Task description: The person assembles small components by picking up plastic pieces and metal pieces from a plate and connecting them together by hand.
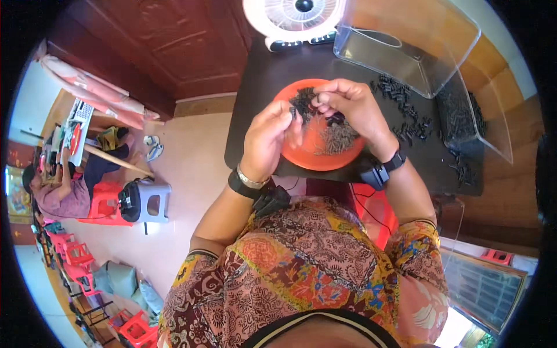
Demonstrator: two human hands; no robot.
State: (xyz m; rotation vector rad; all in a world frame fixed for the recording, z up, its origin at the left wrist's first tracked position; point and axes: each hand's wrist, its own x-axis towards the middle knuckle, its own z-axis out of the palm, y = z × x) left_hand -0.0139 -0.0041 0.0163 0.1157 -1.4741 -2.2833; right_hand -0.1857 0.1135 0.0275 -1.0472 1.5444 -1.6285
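Both hands are raised over an orange basin [313,162] on a dark table. My left hand [264,139] pinches a small black part [293,110] between thumb and forefinger. Just to its right, my right hand [355,107] has its thumb and fingertips pressed together; whatever they hold is too small to make out. The fingertips of the two hands are a short gap apart. Inside the basin lie a heap of small black pieces [301,100], partly behind the hands, and a pile of thin grey-brown pieces [339,139] near its right side.
Loose black cylindrical parts [412,127] are strewn right of the basin. Behind them stand clear plastic bins [386,61], one with more black parts. A white round fan [296,32] is at the table's back. At far left, another person [64,194] sits near stools [154,200].
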